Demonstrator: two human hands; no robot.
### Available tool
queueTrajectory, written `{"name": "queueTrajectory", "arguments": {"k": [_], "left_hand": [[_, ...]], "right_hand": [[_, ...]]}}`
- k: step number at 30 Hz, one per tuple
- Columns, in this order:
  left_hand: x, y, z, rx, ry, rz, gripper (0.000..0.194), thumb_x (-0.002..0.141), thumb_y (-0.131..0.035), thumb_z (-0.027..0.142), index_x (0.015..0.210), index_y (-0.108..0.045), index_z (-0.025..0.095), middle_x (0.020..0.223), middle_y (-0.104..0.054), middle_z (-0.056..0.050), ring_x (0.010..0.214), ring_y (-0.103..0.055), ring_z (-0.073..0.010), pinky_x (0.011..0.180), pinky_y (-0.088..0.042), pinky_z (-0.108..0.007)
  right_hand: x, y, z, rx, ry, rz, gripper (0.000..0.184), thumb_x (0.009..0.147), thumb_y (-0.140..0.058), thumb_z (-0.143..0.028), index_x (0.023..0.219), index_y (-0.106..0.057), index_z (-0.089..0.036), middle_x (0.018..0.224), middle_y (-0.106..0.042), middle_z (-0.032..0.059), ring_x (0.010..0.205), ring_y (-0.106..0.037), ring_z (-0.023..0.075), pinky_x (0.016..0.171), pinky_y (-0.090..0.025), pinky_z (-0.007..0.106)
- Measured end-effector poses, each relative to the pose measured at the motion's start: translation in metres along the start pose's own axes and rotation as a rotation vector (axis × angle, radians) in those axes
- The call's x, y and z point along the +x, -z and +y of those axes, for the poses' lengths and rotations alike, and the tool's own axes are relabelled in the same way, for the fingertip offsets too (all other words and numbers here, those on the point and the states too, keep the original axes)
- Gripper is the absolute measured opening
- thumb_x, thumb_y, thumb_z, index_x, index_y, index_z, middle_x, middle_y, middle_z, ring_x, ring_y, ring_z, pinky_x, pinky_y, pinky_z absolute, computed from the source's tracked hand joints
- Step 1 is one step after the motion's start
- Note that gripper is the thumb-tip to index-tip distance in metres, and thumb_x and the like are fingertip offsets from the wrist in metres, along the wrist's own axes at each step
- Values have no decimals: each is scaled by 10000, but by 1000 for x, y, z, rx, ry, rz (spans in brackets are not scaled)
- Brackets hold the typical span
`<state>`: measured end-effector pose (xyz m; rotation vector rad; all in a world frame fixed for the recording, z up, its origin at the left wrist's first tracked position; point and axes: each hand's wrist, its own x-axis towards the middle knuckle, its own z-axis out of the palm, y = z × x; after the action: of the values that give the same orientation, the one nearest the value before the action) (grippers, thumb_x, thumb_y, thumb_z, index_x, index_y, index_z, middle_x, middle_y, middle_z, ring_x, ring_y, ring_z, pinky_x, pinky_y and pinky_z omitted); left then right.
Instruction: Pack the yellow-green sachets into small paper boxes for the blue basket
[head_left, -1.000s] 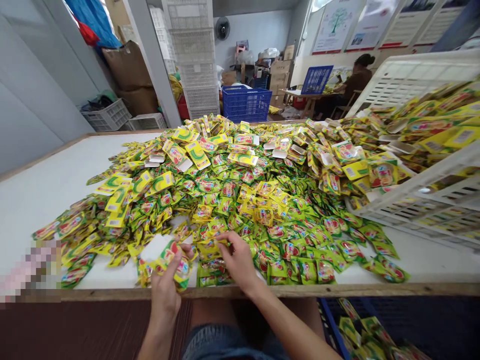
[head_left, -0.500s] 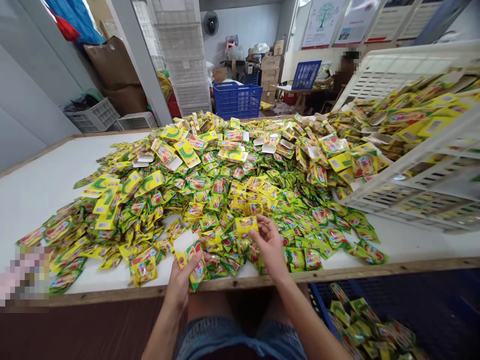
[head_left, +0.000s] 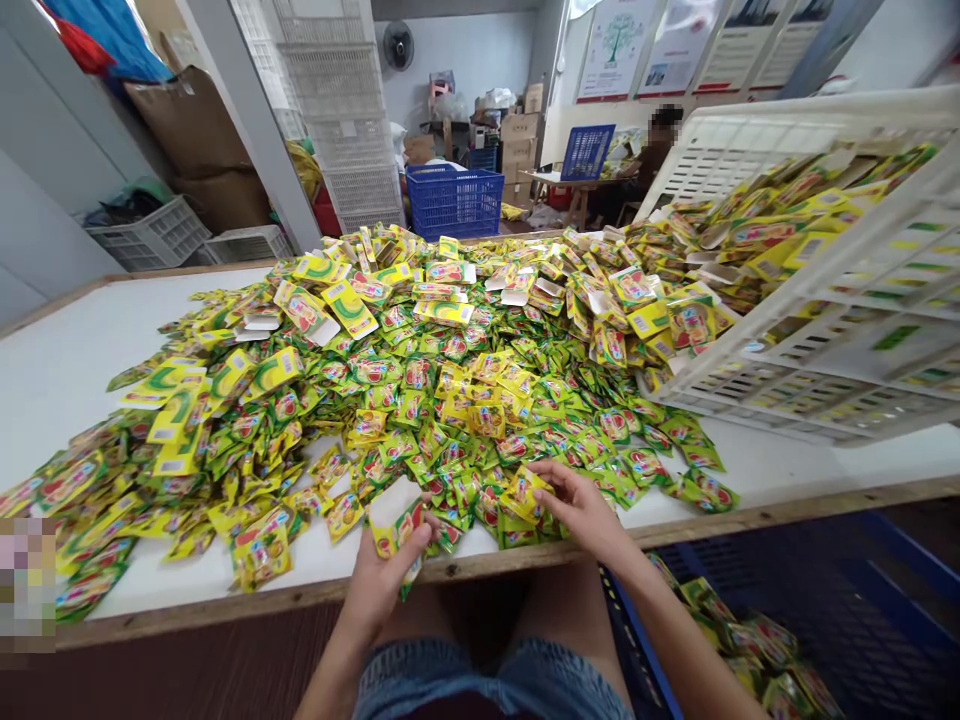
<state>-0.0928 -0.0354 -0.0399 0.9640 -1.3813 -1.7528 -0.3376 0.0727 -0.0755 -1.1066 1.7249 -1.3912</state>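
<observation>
yellow packet (head_left: 521,494) in right fingers (head_left: 561,477)

The left hand (head_left: 384,578) partly hides the box (head_left: 391,522) it holds.

Opens beyond the far edge of the white-topped table (head_left: 60,340) onto stacked white crates (head_left: 341,110), a grey post (head_left: 255,120), brown cartons (head_left: 517,150) and a pale back wall (head_left: 480,50) with a dark fan (head_left: 398,46). Borders a grey side wall (head_left: 45,240) along the left edge. Shows posters (head_left: 619,45) and another table (head_left: 550,179) beyond the far right.
</observation>
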Motion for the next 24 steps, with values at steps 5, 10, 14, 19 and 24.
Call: {"name": "queueTrajectory", "arguments": {"k": [5,10,14,19,24], "left_hand": [[-4,-2,-11,38,47,-155,402,721,-731,364,1038,-646,133,910,-707,-101,889,-646,-244,849,-484,-337],[0,-3,-17,17,88,-182,471,700,-757,356,1095,-618,140,962,-703,-110,918,-636,-242,846,-477,-323],[0,-7,-19,-58,137,-154,513,686,-763,381,1095,-607,113,966,-702,-136,884,-648,-253,833,-489,-354],[-1,-6,-22,-38,177,-170,534,689,-764,382,1107,-599,93,967,-696,-152,854,-644,-242,802,-493,-341],[0,-5,-24,-52,164,-189,494,708,-752,371,1089,-606,93,914,-698,-139,794,-641,-223,771,-496,-330]], "right_hand": [[1,-1,-9,-210,25,-148,283,797,-538,-230,1065,-621,-193,1027,-662,68,968,-607,226,857,-465,362],[3,-3,-15,-441,15,-207,302,801,-508,-176,1083,-616,-198,1079,-653,68,1017,-579,251,901,-420,406],[5,3,-18,-398,42,-201,309,825,-475,-178,1105,-607,-194,1093,-647,76,1022,-581,241,893,-427,386],[5,9,-28,-381,85,-184,302,840,-460,-182,1102,-610,-193,1089,-638,76,1035,-569,231,909,-415,375],[2,8,-29,-367,58,-131,455,828,-455,-176,1282,-469,-208,992,-619,53,902,-584,209,814,-448,353]]}}
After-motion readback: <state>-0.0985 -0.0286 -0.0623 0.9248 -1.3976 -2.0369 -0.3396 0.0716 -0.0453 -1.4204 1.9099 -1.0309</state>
